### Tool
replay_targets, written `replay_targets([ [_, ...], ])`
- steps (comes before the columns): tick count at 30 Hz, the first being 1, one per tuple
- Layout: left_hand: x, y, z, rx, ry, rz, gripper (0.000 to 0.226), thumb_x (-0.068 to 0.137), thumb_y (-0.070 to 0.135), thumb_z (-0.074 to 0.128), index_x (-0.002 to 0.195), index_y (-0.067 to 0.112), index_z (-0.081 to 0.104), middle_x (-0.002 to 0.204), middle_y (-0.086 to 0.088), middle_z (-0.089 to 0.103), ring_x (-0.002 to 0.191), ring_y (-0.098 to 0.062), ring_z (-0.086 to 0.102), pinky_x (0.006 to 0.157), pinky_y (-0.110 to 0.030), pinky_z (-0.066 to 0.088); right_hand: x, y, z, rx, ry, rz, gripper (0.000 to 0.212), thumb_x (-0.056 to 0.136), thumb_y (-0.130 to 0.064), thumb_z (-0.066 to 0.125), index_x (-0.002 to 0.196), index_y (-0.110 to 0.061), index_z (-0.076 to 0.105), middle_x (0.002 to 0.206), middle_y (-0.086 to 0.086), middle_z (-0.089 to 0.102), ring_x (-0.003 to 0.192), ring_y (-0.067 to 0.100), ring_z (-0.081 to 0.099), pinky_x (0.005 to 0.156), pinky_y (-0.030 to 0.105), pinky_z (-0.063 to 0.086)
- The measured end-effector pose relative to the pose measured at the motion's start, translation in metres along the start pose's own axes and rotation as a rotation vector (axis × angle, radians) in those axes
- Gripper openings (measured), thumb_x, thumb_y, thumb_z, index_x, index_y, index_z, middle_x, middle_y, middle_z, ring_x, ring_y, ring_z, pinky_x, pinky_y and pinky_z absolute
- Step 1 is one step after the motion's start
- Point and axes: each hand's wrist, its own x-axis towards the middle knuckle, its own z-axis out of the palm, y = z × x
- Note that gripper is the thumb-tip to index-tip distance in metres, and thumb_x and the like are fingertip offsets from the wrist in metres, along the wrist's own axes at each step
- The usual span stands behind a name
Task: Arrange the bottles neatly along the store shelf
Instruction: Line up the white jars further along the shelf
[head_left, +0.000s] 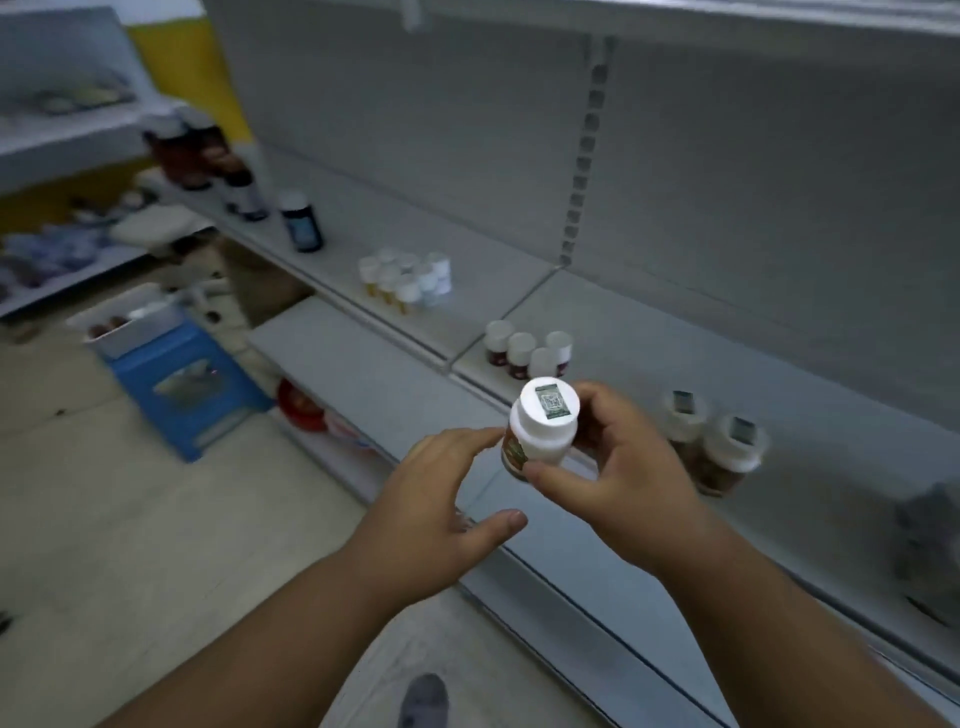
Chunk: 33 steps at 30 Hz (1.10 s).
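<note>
Your right hand (618, 462) grips the white-capped bottle (543, 431), thumb low on the near side and fingers wrapped behind it, holding it upright in the air just in front of the shelf (649, 364) edge. Your left hand (441, 499) is spread and relaxed, holding nothing, its fingertips (485, 439) at or very near the bottle's label; whether they actually touch is not clear.

To do this step well, use that left hand only to steady or turn the bottle so the label faces outward, then let the right hand carry it alone. The likely home is beside the two matching bottles (714, 447) standing just to the right on the same shelf, with the same wide white caps and square stickers on top. Set it down flat next to them, close enough to form a line but without knocking them, since they stand near the front edge and look easy to tip.

Keep your grip low so the base lands first and your fingers clear the neighbours as you let go.

Further left along the shelf stand a small cluster of dark, white-capped bottles (527, 351), then a tight group of little white ones (405, 280), then taller dark bottles (301, 221). These look grouped by kind, so keep like with like.
</note>
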Motion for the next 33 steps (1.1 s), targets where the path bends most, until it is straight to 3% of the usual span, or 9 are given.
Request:
replay_targets([
  [4, -0.036, -0.04, -0.04, 0.039, 0.144, -0.144, 0.062, 0.077, 0.067, 0.058, 0.132, 0.053, 0.034, 0.128, 0.031, 0.042, 0.124, 0.005, 0.04, 0.101, -0.017, 0.032, 0.034, -0.02, 0.063, -0.056, -0.162, -0.093, 0.046, 0.074, -0.013, 0.078, 0.108, -0.034, 0.056, 0.103, -0.015, 0.066, 0.1, 0.008, 0.064, 0.089, 0.029, 0.051],
  [8, -0.072, -0.096, -0.088, 0.048, 0.267, -0.272, 0.068, 0.077, 0.066, 0.058, 0.139, 0.04, 0.044, 0.134, 0.025, 0.048, 0.125, 0.003, 0.042, 0.104, -0.022, 0.036, 0.072, -0.043, 0.144, -0.106, -0.316, -0.165, 0.045, 0.072, -0.012, 0.077, 0.104, -0.036, 0.055, 0.1, -0.016, 0.066, 0.097, 0.007, 0.066, 0.086, 0.027, 0.053],
  [13, -0.1, -0.175, -0.159, 0.082, 0.329, -0.399, 0.072, 0.077, 0.069, 0.055, 0.141, 0.04, 0.042, 0.133, 0.024, 0.047, 0.123, 0.002, 0.043, 0.104, -0.027, 0.039, 0.127, -0.072, 0.252, -0.118, -0.447, -0.202, 0.045, 0.071, -0.019, 0.081, 0.103, -0.036, 0.055, 0.098, -0.02, 0.065, 0.095, 0.001, 0.063, 0.083, 0.02, 0.051],
  [19, -0.11, -0.248, -0.229, 0.122, 0.326, -0.507, 0.075, 0.076, 0.071, 0.053, 0.143, 0.039, 0.039, 0.135, 0.024, 0.044, 0.124, 0.003, 0.04, 0.105, -0.025, 0.036, 0.185, -0.096, 0.348, -0.112, -0.549, -0.198, 0.047, 0.07, -0.028, 0.082, 0.105, -0.037, 0.052, 0.097, -0.023, 0.062, 0.092, -0.001, 0.061, 0.078, 0.016, 0.05],
  [24, -0.088, -0.319, -0.255, 0.114, 0.325, -0.581, 0.076, 0.075, 0.072, 0.052, 0.143, 0.041, 0.038, 0.138, 0.024, 0.043, 0.127, 0.001, 0.038, 0.107, -0.033, 0.039, 0.253, -0.09, 0.41, -0.115, -0.621, -0.21, 0.048, 0.071, -0.028, 0.082, 0.105, -0.041, 0.049, 0.099, -0.022, 0.06, 0.094, -0.004, 0.058, 0.077, 0.012, 0.048],
  [29, -0.049, -0.403, -0.292, 0.159, 0.324, -0.66, 0.079, 0.075, 0.078, 0.046, 0.144, 0.044, 0.032, 0.143, 0.026, 0.039, 0.131, 0.002, 0.033, 0.11, -0.031, 0.035, 0.349, -0.083, 0.48, -0.043, -0.714, -0.235, 0.06, 0.072, -0.021, 0.079, 0.117, -0.043, 0.047, 0.105, -0.023, 0.058, 0.101, 0.003, 0.06, 0.086, 0.024, 0.052],
  [33, -0.012, -0.467, -0.345, 0.212, 0.318, -0.742, 0.08, 0.076, 0.079, 0.045, 0.146, 0.042, 0.031, 0.145, 0.024, 0.038, 0.133, 0.001, 0.032, 0.111, -0.031, 0.033, 0.439, -0.099, 0.538, -0.081, -0.778, -0.314, 0.056, 0.072, -0.019, 0.079, 0.114, -0.042, 0.048, 0.103, -0.019, 0.059, 0.099, 0.003, 0.059, 0.079, 0.015, 0.048],
])
